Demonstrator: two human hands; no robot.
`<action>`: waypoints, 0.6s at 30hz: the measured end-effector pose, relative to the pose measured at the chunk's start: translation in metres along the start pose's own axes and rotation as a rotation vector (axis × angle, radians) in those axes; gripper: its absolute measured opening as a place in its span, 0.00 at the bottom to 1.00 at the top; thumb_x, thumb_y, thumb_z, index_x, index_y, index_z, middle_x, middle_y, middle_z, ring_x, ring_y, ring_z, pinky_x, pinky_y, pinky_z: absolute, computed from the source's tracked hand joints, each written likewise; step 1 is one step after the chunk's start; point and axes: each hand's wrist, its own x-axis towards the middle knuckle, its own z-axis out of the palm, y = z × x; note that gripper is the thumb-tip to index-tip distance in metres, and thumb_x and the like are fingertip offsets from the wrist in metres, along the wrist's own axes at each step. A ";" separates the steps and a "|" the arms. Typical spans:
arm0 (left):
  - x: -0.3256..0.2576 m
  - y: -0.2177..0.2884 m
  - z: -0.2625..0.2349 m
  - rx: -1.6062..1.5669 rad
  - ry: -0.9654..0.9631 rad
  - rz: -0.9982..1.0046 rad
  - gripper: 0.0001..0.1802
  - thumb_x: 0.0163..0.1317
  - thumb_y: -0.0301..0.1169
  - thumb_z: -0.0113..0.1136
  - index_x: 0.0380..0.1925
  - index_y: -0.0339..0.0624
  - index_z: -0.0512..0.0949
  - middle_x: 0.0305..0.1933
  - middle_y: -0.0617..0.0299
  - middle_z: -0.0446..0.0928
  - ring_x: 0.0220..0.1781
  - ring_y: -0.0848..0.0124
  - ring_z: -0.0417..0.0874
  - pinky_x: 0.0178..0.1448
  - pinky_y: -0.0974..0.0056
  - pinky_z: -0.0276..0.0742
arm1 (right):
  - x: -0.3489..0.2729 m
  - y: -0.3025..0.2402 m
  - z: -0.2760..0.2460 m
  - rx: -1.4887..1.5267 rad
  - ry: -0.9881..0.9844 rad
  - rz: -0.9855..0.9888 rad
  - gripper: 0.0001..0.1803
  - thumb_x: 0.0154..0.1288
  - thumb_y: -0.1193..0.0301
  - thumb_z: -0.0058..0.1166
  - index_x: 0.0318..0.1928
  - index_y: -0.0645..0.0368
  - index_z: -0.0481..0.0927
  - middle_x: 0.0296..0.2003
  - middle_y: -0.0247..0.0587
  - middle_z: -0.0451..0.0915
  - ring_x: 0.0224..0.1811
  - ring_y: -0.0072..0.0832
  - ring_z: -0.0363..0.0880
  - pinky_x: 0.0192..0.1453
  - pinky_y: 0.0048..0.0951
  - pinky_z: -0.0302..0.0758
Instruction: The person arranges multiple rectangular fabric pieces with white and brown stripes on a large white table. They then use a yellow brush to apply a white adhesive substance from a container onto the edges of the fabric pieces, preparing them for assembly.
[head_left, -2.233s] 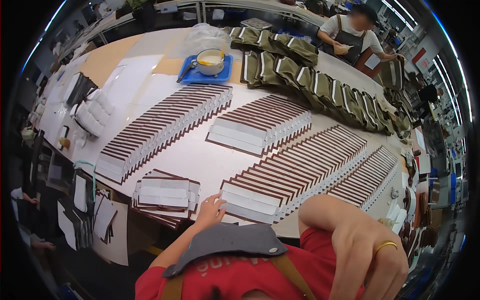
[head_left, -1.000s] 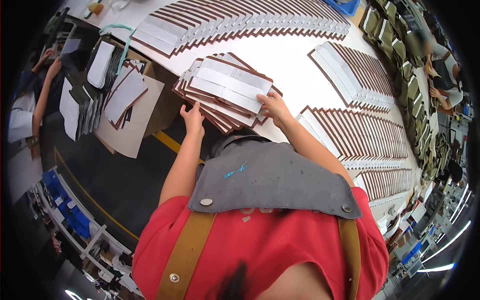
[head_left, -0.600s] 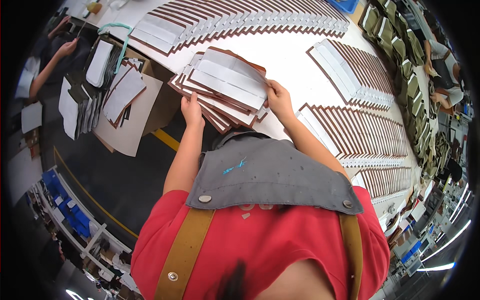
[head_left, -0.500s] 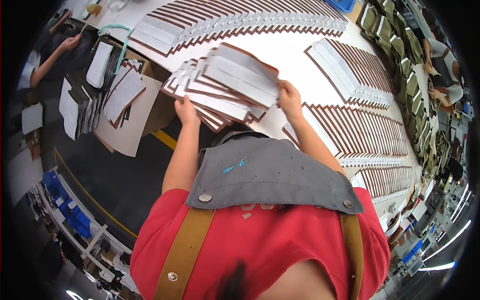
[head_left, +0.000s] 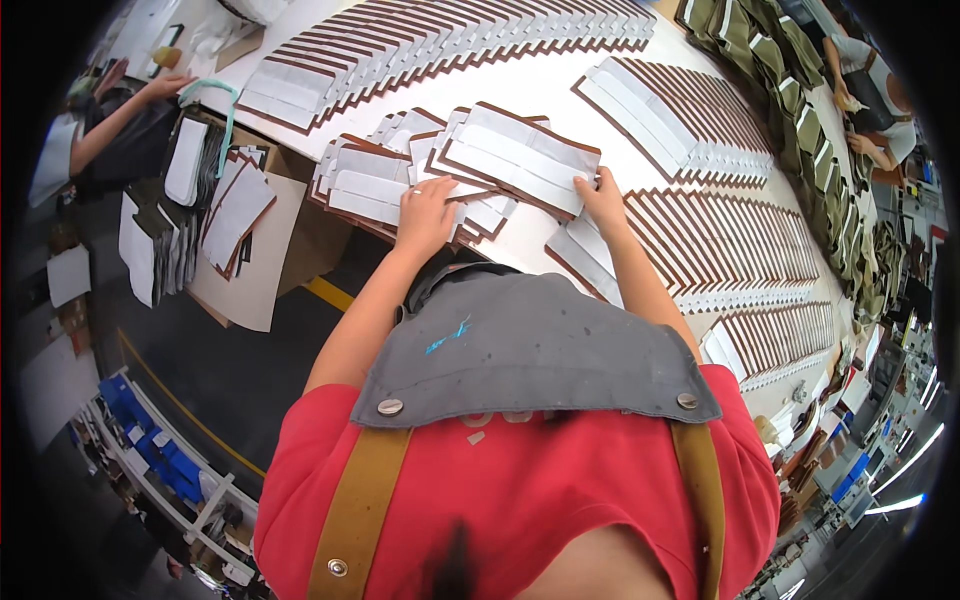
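The white table [head_left: 560, 90] fills the upper half, covered in long overlapping rows [head_left: 450, 30] of brown-edged white panels running from ten o'clock to two o'clock, with more rows [head_left: 730, 250] fanning off at three o'clock. At the near edge, about twelve o'clock from the grey apron [head_left: 530, 350], sits the stack [head_left: 440, 170] of the same panels, splayed loosely. Its top panel [head_left: 520, 160] lies with its long axis running from ten o'clock down to four o'clock, its far end toward the middle of the table.

Right hand [head_left: 603, 195] pinches that top panel at its lower right corner, fingers closed on the edge. Left hand [head_left: 428, 215] lies flat, fingers spread, pressing down on the lower panels of the stack.

At nine o'clock, off the table, a cardboard box [head_left: 255, 260] holds white sheets standing on edge, brown-backed pieces among them. Further out at ten o'clock, another person's arm [head_left: 120, 120] reaches over a side bench.
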 end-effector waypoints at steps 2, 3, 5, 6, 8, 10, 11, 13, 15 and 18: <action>0.002 0.006 0.007 0.093 -0.022 0.069 0.18 0.52 0.29 0.53 0.45 0.42 0.71 0.50 0.61 0.71 0.52 0.62 0.69 0.53 0.55 0.63 | 0.000 0.009 0.006 -0.124 0.100 -0.139 0.23 0.54 0.63 0.54 0.44 0.70 0.70 0.32 0.53 0.75 0.33 0.37 0.73 0.38 0.33 0.70; 0.003 0.004 0.010 0.123 -0.036 0.061 0.17 0.53 0.30 0.53 0.45 0.42 0.71 0.51 0.61 0.71 0.52 0.62 0.70 0.53 0.55 0.63 | 0.004 0.012 0.006 -0.102 0.087 -0.125 0.21 0.55 0.64 0.53 0.42 0.70 0.71 0.30 0.50 0.75 0.31 0.33 0.72 0.36 0.31 0.69; 0.003 0.003 0.013 0.170 -0.064 0.052 0.17 0.54 0.30 0.52 0.46 0.42 0.71 0.51 0.63 0.71 0.52 0.63 0.70 0.52 0.56 0.63 | -0.001 0.004 0.006 -0.082 0.112 -0.145 0.15 0.57 0.67 0.51 0.38 0.68 0.74 0.25 0.44 0.75 0.28 0.29 0.70 0.33 0.30 0.67; 0.004 0.002 0.014 0.187 -0.074 0.057 0.17 0.54 0.30 0.51 0.45 0.43 0.71 0.51 0.63 0.71 0.52 0.63 0.70 0.52 0.56 0.63 | -0.003 0.000 0.002 -0.091 0.127 -0.173 0.14 0.57 0.67 0.51 0.36 0.68 0.73 0.24 0.46 0.75 0.27 0.32 0.70 0.32 0.32 0.67; 0.006 0.002 0.013 0.220 -0.081 0.066 0.16 0.54 0.30 0.51 0.45 0.43 0.72 0.51 0.64 0.71 0.52 0.64 0.70 0.52 0.57 0.64 | -0.009 -0.017 -0.009 -0.107 0.156 -0.238 0.11 0.58 0.68 0.50 0.32 0.67 0.72 0.22 0.52 0.74 0.23 0.38 0.71 0.31 0.35 0.67; 0.007 0.003 0.014 0.249 -0.079 0.073 0.16 0.54 0.29 0.51 0.44 0.43 0.72 0.50 0.64 0.71 0.51 0.64 0.71 0.51 0.58 0.64 | -0.014 -0.032 -0.018 0.028 0.126 -0.266 0.09 0.59 0.72 0.49 0.29 0.67 0.71 0.19 0.49 0.72 0.18 0.32 0.66 0.26 0.29 0.65; 0.008 0.004 0.014 0.250 -0.074 0.072 0.16 0.53 0.29 0.51 0.44 0.43 0.72 0.50 0.65 0.72 0.51 0.64 0.71 0.50 0.58 0.65 | -0.023 -0.050 -0.024 0.040 0.103 -0.280 0.09 0.59 0.72 0.49 0.28 0.67 0.71 0.19 0.49 0.72 0.18 0.30 0.65 0.26 0.28 0.65; 0.010 0.007 0.012 0.253 -0.069 0.074 0.16 0.53 0.28 0.50 0.44 0.43 0.72 0.49 0.65 0.72 0.50 0.65 0.72 0.49 0.58 0.65 | -0.034 -0.075 -0.032 0.031 0.083 -0.339 0.06 0.59 0.74 0.48 0.30 0.66 0.73 0.19 0.47 0.73 0.18 0.26 0.66 0.25 0.25 0.65; 0.010 0.008 0.013 0.276 -0.064 0.073 0.16 0.52 0.28 0.50 0.43 0.43 0.72 0.48 0.66 0.72 0.49 0.65 0.72 0.48 0.59 0.66 | -0.037 -0.085 -0.032 0.049 0.108 -0.414 0.07 0.59 0.74 0.48 0.34 0.64 0.75 0.16 0.37 0.70 0.17 0.19 0.64 0.23 0.22 0.63; 0.012 0.008 0.011 0.291 -0.066 0.067 0.16 0.52 0.29 0.51 0.43 0.44 0.72 0.48 0.65 0.72 0.49 0.65 0.72 0.47 0.59 0.66 | -0.041 -0.090 -0.037 0.066 0.083 -0.376 0.07 0.58 0.75 0.47 0.36 0.64 0.76 0.18 0.40 0.73 0.18 0.22 0.68 0.24 0.24 0.66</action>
